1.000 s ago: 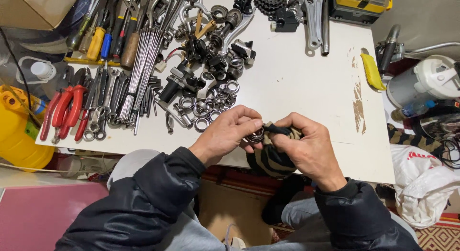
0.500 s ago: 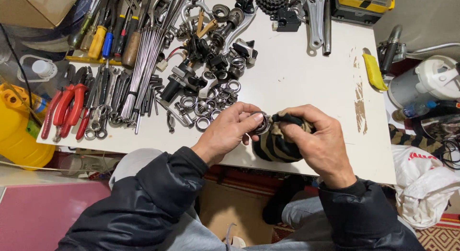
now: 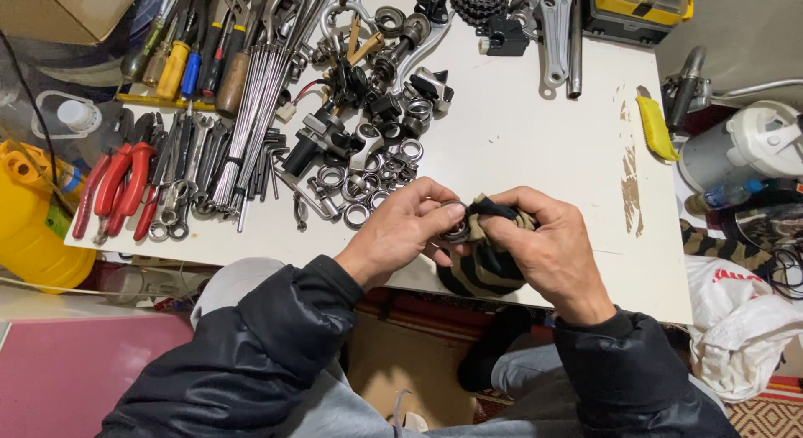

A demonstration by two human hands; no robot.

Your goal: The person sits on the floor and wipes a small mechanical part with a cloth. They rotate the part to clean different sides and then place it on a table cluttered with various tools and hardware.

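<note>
My left hand (image 3: 403, 229) pinches a small metal ring (image 3: 456, 229) between thumb and fingers, just above the front edge of the white table (image 3: 535, 153). My right hand (image 3: 548, 245) grips a dark striped cloth (image 3: 483, 266) and presses a corner of it against the ring. The rest of the cloth hangs below my right palm. Both hands meet at the middle of the view, and part of the ring is hidden by my fingers.
Several loose metal rings and bearings (image 3: 368, 183) lie just beyond my left hand. Red-handled pliers (image 3: 117, 187), wrenches, spokes (image 3: 259, 95) and screwdrivers fill the table's left. A yellow case (image 3: 640, 7) sits far right, a yellow container (image 3: 29, 229) at the left edge.
Both hands have stayed together at the table's front edge. My right hand has shifted the cloth slightly over the ring, with fingers now folded further over it.
</note>
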